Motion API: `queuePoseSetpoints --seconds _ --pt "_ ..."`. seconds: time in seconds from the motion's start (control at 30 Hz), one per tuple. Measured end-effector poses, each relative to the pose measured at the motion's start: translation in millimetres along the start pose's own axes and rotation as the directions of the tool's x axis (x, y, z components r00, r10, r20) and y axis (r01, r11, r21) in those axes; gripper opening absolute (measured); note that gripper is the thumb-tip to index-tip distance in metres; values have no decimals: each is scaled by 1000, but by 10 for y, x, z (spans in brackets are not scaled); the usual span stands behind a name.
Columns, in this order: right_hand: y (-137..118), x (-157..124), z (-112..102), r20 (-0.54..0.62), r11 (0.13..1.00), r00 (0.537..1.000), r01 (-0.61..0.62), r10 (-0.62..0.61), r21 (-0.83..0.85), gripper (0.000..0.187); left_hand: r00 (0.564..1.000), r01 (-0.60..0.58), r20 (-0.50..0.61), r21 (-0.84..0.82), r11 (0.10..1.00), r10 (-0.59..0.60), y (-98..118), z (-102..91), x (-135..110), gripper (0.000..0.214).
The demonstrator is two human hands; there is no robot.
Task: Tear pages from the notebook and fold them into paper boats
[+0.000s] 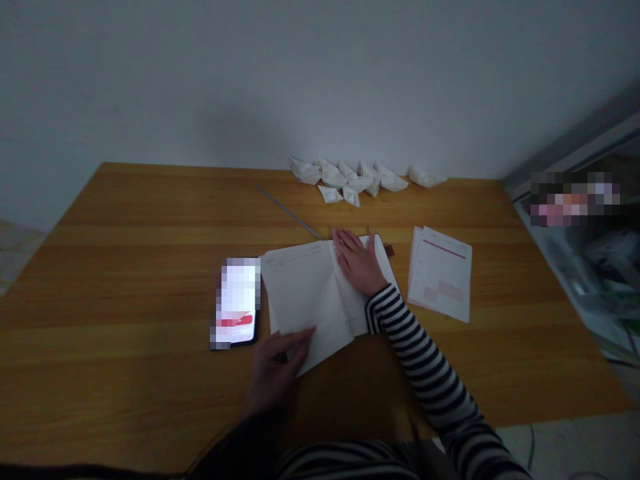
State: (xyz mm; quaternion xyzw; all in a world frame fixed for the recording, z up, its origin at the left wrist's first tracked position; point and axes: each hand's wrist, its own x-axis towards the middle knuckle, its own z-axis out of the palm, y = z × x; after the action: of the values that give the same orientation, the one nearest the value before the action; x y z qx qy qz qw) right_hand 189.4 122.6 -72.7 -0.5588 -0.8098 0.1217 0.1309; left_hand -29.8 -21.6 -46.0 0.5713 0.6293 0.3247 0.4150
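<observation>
An open notebook (pixel 310 287) lies on the wooden table (pixel 125 253) in front of me. My right hand (pixel 359 261) lies flat on its right-hand page, fingers stretched out, near the spine. At the notebook's lower edge my left hand (pixel 278 363) pinches a loose white page (pixel 325 333) that sticks out past the cover. My right sleeve is black and white striped.
A phone (pixel 237 303) with a lit screen lies left of the notebook. A stack of printed sheets (pixel 443 272) lies to the right. Several folded white paper shapes (pixel 357 178) sit by the far wall. A thin ruler (pixel 287 211) lies diagonally behind the notebook.
</observation>
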Motion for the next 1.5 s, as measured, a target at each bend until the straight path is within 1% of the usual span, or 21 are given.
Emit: queuePoseSetpoints --seconds 0.07,0.2,0.3,0.37,0.4,0.47,0.57,0.63,0.8,0.9,1.0,1.13,1.27,1.37,1.5 --pt "0 1 6 -1 1000 1000 0 0 -3 53 1000 -3 19 16 1000 3 -42 -10 -14 19" --pt "11 0 22 -3 1000 1000 1 -1 0 53 1000 -4 15 13 1000 3 -97 -22 -49 19" --pt "19 -3 30 -8 1000 1000 2 -2 -1 53 999 35 -16 -19 999 -35 -65 -36 -52 20" --pt "22 -3 32 -10 1000 1000 4 -4 0 53 998 61 -31 -42 997 -63 -22 -52 -49 27" --pt "23 -4 33 -11 1000 1000 5 -5 2 53 998 64 -22 -49 997 -65 -3 -60 -50 31" --pt "22 -5 33 -12 1000 1000 6 -6 8 53 998 52 38 -58 997 -50 20 -71 -64 38" --pt "22 -8 33 -14 1000 1000 9 -9 14 52 988 34 150 -81 996 -22 -3 -55 -109 39" --pt "22 -9 32 -19 1000 1000 10 -9 15 52 983 49 181 -104 993 -30 -50 -25 -141 38" --pt "19 -2 20 -6 1000 1000 3 -3 12 53 990 91 117 -135 987 -76 -187 13 -180 25" --pt "15 0 12 0 1000 1000 0 0 9 53 991 76 123 -132 988 -60 -236 -7 -191 25" --pt "15 -2 13 -11 1000 1000 6 -6 8 53 990 86 123 -153 984 -68 -247 -21 -207 27" --pt "18 -2 20 -13 1000 1000 10 -10 5 52 988 142 94 -193 971 -126 -249 -39 -217 27" --pt "10 -2 8 -17 1000 1000 6 -6 9 52 990 137 62 -206 969 -127 -265 -81 -190 23" --pt "5 -3 -3 -17 1000 1000 10 -10 16 52 990 134 71 -209 969 -122 -212 -85 -179 21" --pt "11 -3 5 -17 1000 1000 13 -12 21 52 980 176 115 -148 973 -160 -41 -33 -225 24"
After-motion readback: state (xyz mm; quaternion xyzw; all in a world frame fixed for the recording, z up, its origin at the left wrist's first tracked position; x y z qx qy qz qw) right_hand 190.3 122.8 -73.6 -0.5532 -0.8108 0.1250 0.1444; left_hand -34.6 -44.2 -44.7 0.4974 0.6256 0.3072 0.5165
